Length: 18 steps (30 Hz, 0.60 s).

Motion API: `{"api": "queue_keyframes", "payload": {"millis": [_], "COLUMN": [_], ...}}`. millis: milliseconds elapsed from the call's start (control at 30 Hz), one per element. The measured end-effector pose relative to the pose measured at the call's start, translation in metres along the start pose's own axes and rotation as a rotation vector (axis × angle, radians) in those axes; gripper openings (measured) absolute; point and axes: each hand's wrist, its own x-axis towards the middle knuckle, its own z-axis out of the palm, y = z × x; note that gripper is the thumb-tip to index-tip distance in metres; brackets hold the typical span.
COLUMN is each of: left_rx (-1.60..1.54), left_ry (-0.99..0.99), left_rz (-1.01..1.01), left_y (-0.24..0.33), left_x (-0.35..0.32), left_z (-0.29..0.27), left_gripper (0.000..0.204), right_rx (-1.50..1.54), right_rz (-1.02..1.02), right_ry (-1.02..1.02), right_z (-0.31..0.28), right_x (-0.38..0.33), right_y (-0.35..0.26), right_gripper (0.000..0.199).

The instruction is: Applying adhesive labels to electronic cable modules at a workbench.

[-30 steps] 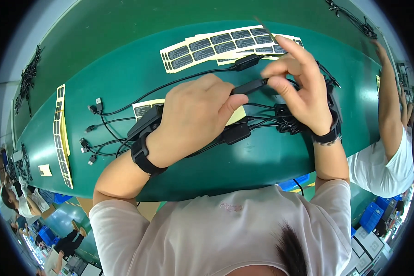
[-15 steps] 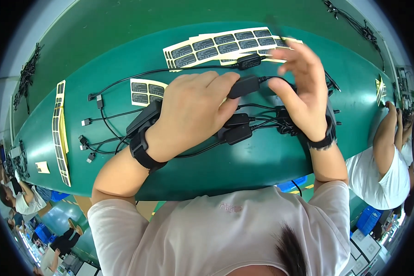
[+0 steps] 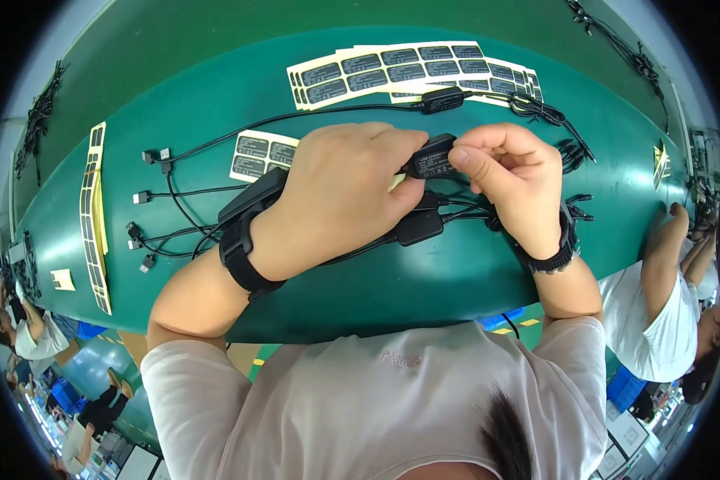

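Between the thumb and fingers of my left hand (image 3: 348, 176) is a small black inline cable box (image 3: 417, 166). Its upper face carries a dark label (image 3: 437, 157) with pale print. My right hand (image 3: 516, 180) is closed, thumb and forefinger pinching the label's right edge at the end of the box. A larger black case (image 3: 252, 196) lies under my left wrist. Just below the hands, more cables with inline boxes (image 3: 421, 229) rest on the table, partly hidden. Another cable's labelled box (image 3: 442, 100) lies beyond my fingers.
Label sheets (image 3: 392, 68) overlap at the table's far side; a smaller sheet (image 3: 252, 156) lies beside my left hand, a strip stack (image 3: 94, 228) farther left. USB plugs (image 3: 141, 197) spread at left, coiled cable (image 3: 572, 156) at right. A co-worker (image 3: 652, 320) sits at the right.
My right hand has come down and left from near the label sheets, its spread fingers now pinched at the box. The box, blank before, now shows a printed face.
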Motion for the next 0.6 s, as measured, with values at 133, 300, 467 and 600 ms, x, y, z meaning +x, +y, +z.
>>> {"api": "queue_keyframes", "payload": {"millis": [133, 300, 467, 600], "left_rx": [0.002, -0.003, -0.014, -0.020], "left_ry": [0.015, 0.038, 0.024, 0.019], "left_rz": [0.010, 0.015, 0.000, -0.011], "left_y": [-0.003, -0.005, -0.005, -0.006], "left_x": [-0.001, 0.000, 0.002, 0.003], "left_z": [0.002, 0.005, 0.007, 0.009], "left_gripper": [0.029, 0.026, 0.024, 0.023], "right_rx": [0.017, 0.019, 0.016, 0.028], "right_rz": [-0.057, 0.004, 0.009, 0.003], "right_ry": [0.006, 0.004, -0.002, -0.009], "right_z": [0.002, 0.001, -0.001, -0.002], "right_x": [0.004, 0.008, 0.010, 0.012], "right_y": [0.005, 0.006, 0.007, 0.010], "right_gripper": [0.009, 0.009, 0.009, 0.009]}}
